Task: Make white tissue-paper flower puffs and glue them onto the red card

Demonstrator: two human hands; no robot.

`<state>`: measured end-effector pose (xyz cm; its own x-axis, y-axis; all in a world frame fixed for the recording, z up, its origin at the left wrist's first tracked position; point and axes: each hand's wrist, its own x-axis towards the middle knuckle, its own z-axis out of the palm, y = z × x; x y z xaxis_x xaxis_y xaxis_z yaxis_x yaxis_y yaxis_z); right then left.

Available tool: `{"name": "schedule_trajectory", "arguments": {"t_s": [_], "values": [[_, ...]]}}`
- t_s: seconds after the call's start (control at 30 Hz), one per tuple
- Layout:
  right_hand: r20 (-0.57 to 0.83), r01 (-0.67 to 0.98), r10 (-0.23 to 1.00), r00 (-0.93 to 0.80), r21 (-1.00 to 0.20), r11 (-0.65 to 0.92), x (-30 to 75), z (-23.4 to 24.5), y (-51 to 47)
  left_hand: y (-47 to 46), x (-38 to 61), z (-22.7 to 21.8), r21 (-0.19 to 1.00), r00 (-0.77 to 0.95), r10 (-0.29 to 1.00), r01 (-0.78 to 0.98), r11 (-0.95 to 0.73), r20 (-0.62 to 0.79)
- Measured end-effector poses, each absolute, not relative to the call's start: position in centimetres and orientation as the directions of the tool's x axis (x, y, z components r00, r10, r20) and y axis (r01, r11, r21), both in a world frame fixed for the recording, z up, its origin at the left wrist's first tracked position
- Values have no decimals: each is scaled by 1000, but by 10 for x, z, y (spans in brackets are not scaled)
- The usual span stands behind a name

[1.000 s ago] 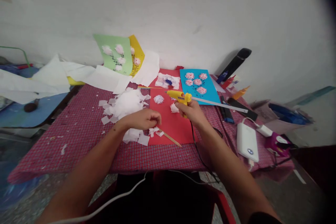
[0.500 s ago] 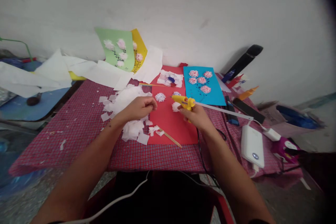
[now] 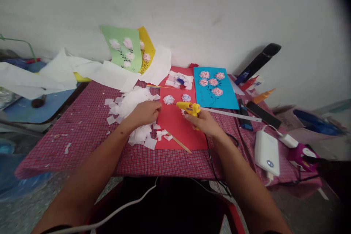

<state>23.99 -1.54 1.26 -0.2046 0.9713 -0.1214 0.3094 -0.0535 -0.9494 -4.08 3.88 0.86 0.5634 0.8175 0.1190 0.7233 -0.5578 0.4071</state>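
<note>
My right hand [image 3: 205, 121] grips a yellow glue gun [image 3: 189, 107] by its handle, above a red sheet of paper [image 3: 175, 128]. A long white glue stick [image 3: 233, 113] juts from the gun's back. The nozzle points left, close to a white tissue flower [image 3: 168, 99] with dark specks; a second speckled flower [image 3: 186, 97] lies just beyond the gun. Another pale piece is mostly hidden behind the gun and my hand. My left hand [image 3: 146, 112] is closed with curled fingers by the sheet's left edge, over white tissue squares [image 3: 134, 102]; anything in its fingers is hidden.
A blue card with pink flowers [image 3: 216, 98] lies right of the red sheet. Green [image 3: 123, 55] and yellow cards lean against the wall. A wooden stick [image 3: 179, 143], stained tissue [image 3: 179, 80], white power bank [image 3: 266, 153] and black cable [image 3: 208, 157] are also on the table.
My right hand has moved the glue gun slightly left and nearer me, bringing its nozzle closer to the left speckled flower. My left hand has shifted only a little; the view has tilted slightly.
</note>
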Motion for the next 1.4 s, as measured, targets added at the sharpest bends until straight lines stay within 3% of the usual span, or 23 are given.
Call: {"name": "schedule_trajectory", "arguments": {"t_s": [0.23,0.4,1.03,1.4], "values": [[-179,313,948,-263,-945,-92,238,14,-16,37,-42,12,367,518,843,764,-531,141],[-251,425,940,-229,-895,-135,230,20,-17,36,-41,16,349,512,848,776,-525,137],[-269,498,937,-223,-858,-128,228,24,-19,36,-41,15,294,511,853,803,-518,108],[-255,454,931,-261,-884,-115,231,18,-16,32,-40,20,301,570,820,776,-555,42]]}}
